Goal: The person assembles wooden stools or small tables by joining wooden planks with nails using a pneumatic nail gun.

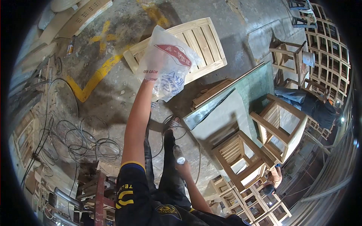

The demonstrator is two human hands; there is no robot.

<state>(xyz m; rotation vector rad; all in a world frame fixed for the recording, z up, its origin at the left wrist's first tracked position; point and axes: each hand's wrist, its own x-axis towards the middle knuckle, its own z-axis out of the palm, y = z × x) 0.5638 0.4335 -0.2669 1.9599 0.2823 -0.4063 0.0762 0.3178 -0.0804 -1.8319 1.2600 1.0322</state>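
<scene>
A translucent plastic bag (173, 69) with red and blue printing hangs over the end of my outstretched left arm. My left hand (152, 62) is inside or behind this bag, a blurred shape through the film, its fingers hidden. Behind the bag, a slatted wooden panel (203, 41) with a curved edge is partly covered by it in this view. Low beside my leg, my right hand (184, 170) is closed around a slim, greyish bottle (178, 152) with a pale round end.
To the right stands a green-topped table (260, 79) with wooden stool frames (241, 158) by it. Coiled cables (94, 139) lie on the floor at left, near yellow floor markings (94, 81). Two people, one in dark clothes (316, 109), are at the far right. Cardboard (81, 19) lies upper left.
</scene>
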